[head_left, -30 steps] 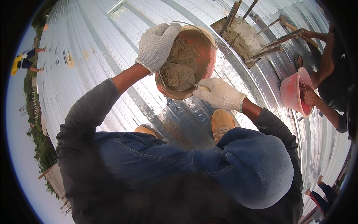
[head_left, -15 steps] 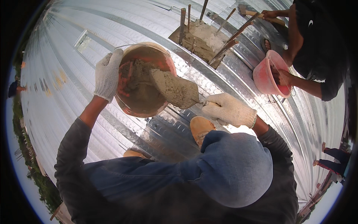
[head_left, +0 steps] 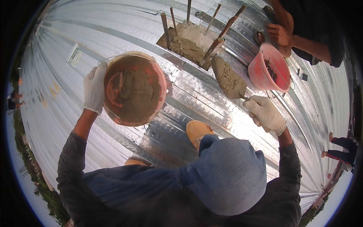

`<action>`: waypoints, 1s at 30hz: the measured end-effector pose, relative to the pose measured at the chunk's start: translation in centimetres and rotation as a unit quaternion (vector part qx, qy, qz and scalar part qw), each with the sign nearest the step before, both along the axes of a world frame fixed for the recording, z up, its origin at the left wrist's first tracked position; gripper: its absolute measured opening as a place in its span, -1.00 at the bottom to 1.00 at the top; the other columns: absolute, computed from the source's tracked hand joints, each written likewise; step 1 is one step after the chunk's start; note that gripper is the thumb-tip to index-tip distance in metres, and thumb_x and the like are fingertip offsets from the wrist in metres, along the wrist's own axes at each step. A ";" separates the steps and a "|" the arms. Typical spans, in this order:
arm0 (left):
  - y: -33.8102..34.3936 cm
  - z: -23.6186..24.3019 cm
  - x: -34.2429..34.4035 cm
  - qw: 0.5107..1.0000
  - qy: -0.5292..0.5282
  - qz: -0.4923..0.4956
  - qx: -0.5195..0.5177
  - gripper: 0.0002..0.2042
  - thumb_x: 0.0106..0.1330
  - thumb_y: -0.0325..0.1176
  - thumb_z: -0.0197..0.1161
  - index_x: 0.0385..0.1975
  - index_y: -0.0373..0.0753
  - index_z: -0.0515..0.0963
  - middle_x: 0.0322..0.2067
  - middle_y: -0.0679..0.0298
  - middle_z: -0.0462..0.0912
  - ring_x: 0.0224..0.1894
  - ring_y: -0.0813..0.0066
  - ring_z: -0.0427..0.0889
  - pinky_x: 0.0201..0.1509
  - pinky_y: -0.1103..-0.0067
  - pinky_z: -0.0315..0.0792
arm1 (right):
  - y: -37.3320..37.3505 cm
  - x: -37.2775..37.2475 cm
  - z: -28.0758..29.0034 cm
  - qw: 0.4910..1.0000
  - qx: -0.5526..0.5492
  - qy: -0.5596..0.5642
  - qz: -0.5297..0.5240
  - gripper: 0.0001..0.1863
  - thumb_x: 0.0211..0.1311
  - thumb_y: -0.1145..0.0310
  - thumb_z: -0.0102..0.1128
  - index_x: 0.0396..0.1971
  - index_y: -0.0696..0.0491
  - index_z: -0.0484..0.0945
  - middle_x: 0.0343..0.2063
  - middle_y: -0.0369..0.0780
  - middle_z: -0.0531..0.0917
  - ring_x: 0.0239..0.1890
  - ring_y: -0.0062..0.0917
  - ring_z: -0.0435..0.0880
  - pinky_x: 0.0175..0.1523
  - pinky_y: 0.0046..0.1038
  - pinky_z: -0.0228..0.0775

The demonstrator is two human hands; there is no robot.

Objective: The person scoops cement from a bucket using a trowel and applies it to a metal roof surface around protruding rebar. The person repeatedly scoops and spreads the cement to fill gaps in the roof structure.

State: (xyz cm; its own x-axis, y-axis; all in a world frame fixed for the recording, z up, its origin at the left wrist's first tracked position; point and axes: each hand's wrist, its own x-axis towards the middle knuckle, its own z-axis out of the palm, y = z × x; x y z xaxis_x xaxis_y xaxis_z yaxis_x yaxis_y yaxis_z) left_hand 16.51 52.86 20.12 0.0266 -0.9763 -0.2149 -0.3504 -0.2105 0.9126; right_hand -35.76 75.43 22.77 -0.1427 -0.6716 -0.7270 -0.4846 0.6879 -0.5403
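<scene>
My gloved left hand (head_left: 94, 87) grips the left rim of a red bucket (head_left: 160, 81), beside its wire handle. Wet grey mortar (head_left: 136, 89) lies in the bucket, which tilts toward me. In my gloved right hand (head_left: 267, 113) is the handle of a trowel (head_left: 229, 78), its blade coated with mortar. The blade hangs to the right of the bucket, just in front of a concrete stub (head_left: 193, 39) with several rusty rebars (head_left: 223, 36) rising from it. Where the blade's tip is near the stub, I cannot tell whether they touch.
Ribbed metal decking (head_left: 177, 147) spreads all round. At the right, a crouching co-worker (head_left: 317, 34) has a hand near a pink bucket (head_left: 257, 70) with small dark pieces inside. My tan shoe (head_left: 198, 132) stands in front of me. Another person (head_left: 342, 149) is at the far right.
My right hand has carried the loaded trowel from over the bucket to the right, toward the concrete stub. The co-worker's hand has come out of the pink bucket; the hammer is no longer in view.
</scene>
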 end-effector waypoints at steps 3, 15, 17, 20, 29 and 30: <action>0.4 0.3 -0.6 1.000 0.012 0.004 -0.004 -0.53 0.79 -0.05 0.29 0.15 -0.45 0.77 -0.08 0.25 0.85 -0.06 0.55 0.76 0.09 0.52 0.66 | -2.6 -0.4 -0.7 0.998 -0.050 0.024 0.014 -0.53 0.66 0.00 0.23 -0.33 0.13 0.64 -0.57 -0.39 0.57 -0.62 -0.72 0.52 -0.55 -0.51 0.37; 0.6 0.7 -2.1 0.999 -0.024 -0.026 0.006 -0.54 0.77 0.00 0.31 0.12 -0.38 0.78 -0.08 0.32 0.83 -0.05 0.58 0.75 0.11 0.53 0.65 | -18.7 4.2 -11.9 0.855 -0.328 0.272 0.295 -0.73 0.45 0.27 0.28 -0.15 0.19 0.73 -0.23 0.08 0.84 -0.18 0.09 0.87 -0.12 0.02 0.73; 0.4 0.3 -1.7 0.999 -0.034 -0.036 0.005 -0.54 0.78 0.01 0.31 0.12 -0.37 0.79 -0.08 0.32 0.83 -0.06 0.59 0.74 0.11 0.53 0.65 | -19.2 4.8 -13.4 0.833 -0.346 0.319 0.291 -0.73 0.45 0.28 0.28 -0.08 0.18 0.73 -0.16 0.08 0.84 -0.09 0.06 0.90 -0.07 0.04 0.77; 0.2 -0.4 -0.8 0.998 -0.044 -0.033 0.007 -0.55 0.77 0.01 0.32 0.09 -0.36 0.79 -0.10 0.33 0.82 -0.07 0.62 0.72 0.08 0.55 0.63 | -18.7 4.9 -13.4 0.832 -0.346 0.337 0.273 -0.71 0.45 0.30 0.28 0.02 0.16 0.72 -0.13 0.08 0.84 -0.04 0.03 0.91 -0.05 0.04 0.79; -0.7 0.4 -1.6 0.999 0.024 0.019 0.023 -0.52 0.74 0.01 0.36 0.05 -0.43 0.79 -0.13 0.29 0.82 -0.08 0.58 0.72 0.10 0.53 0.62 | -17.3 5.2 -12.7 0.856 -0.283 0.305 0.308 -0.73 0.34 0.30 0.31 -0.19 0.21 0.79 -0.23 0.12 0.86 -0.12 0.08 0.91 -0.08 0.11 0.76; -0.8 0.3 -1.8 1.000 0.021 0.015 0.018 -0.51 0.74 0.01 0.36 0.05 -0.44 0.79 -0.13 0.29 0.82 -0.08 0.58 0.72 0.10 0.54 0.62 | -17.8 5.0 -13.4 0.850 -0.295 0.304 0.313 -0.72 0.32 0.30 0.31 -0.20 0.22 0.80 -0.26 0.12 0.86 -0.15 0.09 0.91 -0.09 0.11 0.76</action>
State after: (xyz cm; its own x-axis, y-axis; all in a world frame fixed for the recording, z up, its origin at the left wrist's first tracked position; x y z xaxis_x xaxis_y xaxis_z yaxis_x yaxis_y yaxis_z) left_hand 14.71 52.05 20.46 0.0455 -0.9668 -0.2516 -0.3048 -0.2533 0.9181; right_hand -30.77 57.68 9.38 0.1477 -0.9766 -0.1562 -0.9691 -0.1114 -0.2200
